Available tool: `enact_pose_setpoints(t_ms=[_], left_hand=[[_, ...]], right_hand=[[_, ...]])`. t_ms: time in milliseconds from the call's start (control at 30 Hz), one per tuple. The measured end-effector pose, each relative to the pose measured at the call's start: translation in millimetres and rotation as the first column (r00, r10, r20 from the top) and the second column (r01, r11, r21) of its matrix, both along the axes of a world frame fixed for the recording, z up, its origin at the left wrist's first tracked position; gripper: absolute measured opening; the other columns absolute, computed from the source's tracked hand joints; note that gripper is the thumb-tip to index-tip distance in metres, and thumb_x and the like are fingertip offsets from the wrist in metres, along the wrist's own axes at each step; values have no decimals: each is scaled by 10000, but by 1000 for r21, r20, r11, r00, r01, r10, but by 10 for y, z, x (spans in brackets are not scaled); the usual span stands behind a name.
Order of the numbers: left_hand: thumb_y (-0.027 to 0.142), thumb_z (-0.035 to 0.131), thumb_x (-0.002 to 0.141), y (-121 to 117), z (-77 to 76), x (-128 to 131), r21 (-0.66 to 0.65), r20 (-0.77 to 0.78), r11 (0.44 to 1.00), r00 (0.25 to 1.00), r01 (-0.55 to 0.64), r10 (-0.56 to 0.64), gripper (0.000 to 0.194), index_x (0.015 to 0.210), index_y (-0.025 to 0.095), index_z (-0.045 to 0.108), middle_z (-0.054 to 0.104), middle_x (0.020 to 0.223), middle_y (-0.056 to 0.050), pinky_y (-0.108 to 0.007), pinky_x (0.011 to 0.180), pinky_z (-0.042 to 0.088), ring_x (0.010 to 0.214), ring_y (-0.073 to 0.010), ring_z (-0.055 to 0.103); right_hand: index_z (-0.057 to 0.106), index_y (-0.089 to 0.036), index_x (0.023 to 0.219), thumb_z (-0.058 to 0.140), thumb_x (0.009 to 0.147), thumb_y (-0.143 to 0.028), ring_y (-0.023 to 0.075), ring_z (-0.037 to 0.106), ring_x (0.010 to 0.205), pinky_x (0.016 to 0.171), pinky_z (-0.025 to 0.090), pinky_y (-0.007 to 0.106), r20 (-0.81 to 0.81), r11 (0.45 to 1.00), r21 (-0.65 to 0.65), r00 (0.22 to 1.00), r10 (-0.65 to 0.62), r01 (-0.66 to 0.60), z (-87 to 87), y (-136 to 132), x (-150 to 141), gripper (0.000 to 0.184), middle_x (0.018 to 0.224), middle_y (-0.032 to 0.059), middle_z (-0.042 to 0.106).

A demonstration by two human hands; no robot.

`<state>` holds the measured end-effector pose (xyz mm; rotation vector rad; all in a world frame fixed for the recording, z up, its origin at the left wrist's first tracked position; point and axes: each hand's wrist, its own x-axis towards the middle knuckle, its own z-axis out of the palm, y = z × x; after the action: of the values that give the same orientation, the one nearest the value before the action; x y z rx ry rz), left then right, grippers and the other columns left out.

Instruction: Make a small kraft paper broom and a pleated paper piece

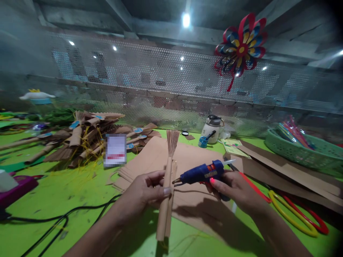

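My left hand (144,191) is closed around a rolled brown paper broom (166,182), held upright with its fringed end at the top. My right hand (233,187) grips a blue glue gun (202,173), red light glowing. Its nozzle points left and sits right beside the roll's edge, close to my left thumb. Both hands hover over sheets of brown paper (193,200) on the green table (66,192).
A pile of finished paper brooms (88,137) lies at the back left. A black cord (61,217) crosses the front left. Scissors with red and yellow handles (294,214), brown paper strips (289,171) and a green basket (302,150) sit right. A white jar (213,129) stands behind.
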<state>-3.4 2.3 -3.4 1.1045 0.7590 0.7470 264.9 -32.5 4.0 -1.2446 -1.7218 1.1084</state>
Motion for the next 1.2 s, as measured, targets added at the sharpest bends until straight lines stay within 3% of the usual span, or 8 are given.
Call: enact_pose_setpoints(t_ms=[167,400,800,1200], left_hand=[[248,763,668,3,-9,-4,23,-23,1000,1000,-17,17,463,1116,187,665,633,821,-43,-305,773,442,789,-185,580],[257,759,670,-20,10,14,64,-43,998,999,5,-2,474,1126,168,666,649,839,-69,-318,766,440,758,-194,580],[242,759,666,-13,20,-15,70,-50,998,999,0,3,472,1123,168,669,644,832,-62,-321,785,435,730,-180,565],[205,760,655,-1,29,-18,-14,3,999,999,32,-32,460,1108,194,675,644,904,-61,-280,775,441,781,-161,563]], right_hand=[[641,-115,780,561,843,-486,104,482,559,500,372,228,-31,1000,-6,1000,6,-6,14,-13,-30,385,648,31,538],[630,-121,788,554,854,-478,112,490,552,499,365,237,-107,994,7,989,-104,106,-101,64,-30,372,609,28,547],[648,-101,790,595,810,-494,98,497,547,489,397,218,-92,997,-72,996,14,-20,4,21,-6,397,672,45,579],[642,-102,844,579,852,-436,104,507,572,507,376,226,-186,998,-25,981,-60,56,-86,79,23,340,702,45,569]])
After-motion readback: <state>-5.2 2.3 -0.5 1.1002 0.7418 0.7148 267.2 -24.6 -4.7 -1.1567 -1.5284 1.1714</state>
